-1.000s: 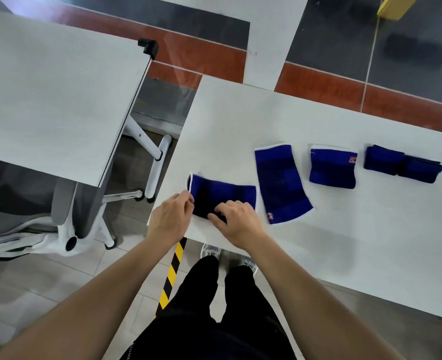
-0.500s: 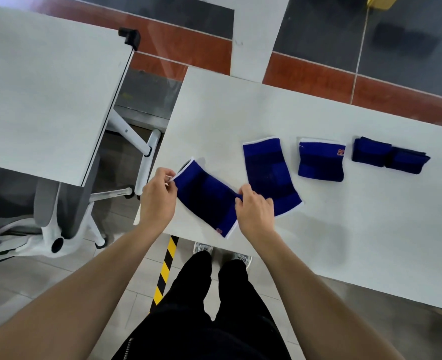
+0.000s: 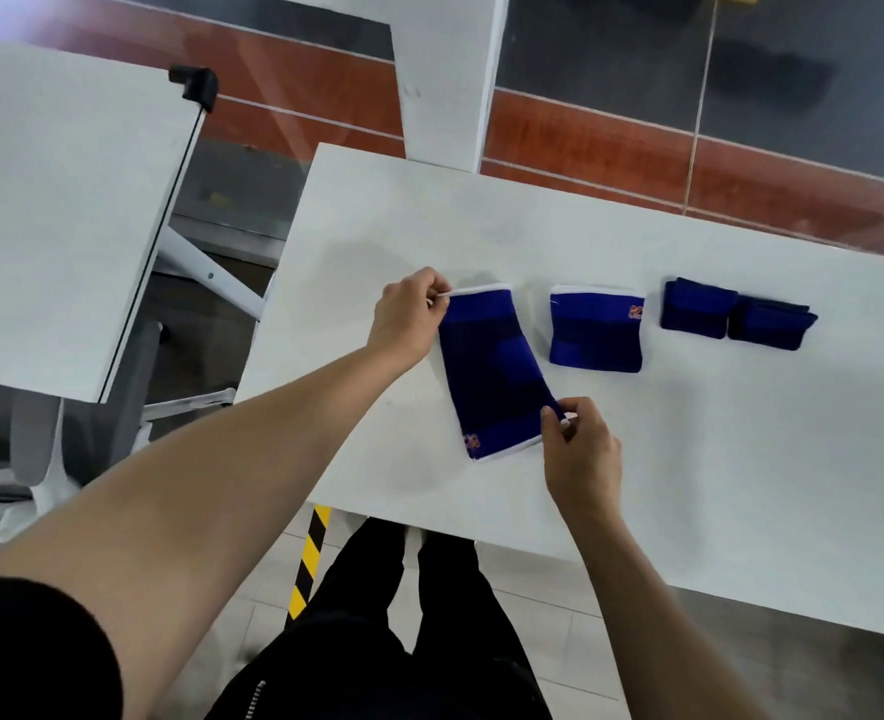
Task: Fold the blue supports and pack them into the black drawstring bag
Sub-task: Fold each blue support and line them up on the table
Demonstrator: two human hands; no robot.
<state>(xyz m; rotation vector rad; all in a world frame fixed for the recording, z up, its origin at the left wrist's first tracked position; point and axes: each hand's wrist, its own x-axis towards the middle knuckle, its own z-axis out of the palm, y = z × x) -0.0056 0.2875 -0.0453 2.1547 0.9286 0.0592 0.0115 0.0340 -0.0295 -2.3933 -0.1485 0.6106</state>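
Both hands pinching long blue support (image 3: 492,366), left hand (image 3: 409,319) far corner, right hand (image 3: 580,454) near corner

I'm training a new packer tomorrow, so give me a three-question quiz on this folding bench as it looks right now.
1. True or false: the black drawstring bag lies on the white table.
2. Which corners of the long blue support do the left hand and right hand pinch?
3. Besides the medium support, how many small dark folded supports lie at the row's right end?
A. one
B. two
C. four

Key:
1. False; no bag is in view.
2. Left hand the far left corner, right hand the near right corner.
3. B
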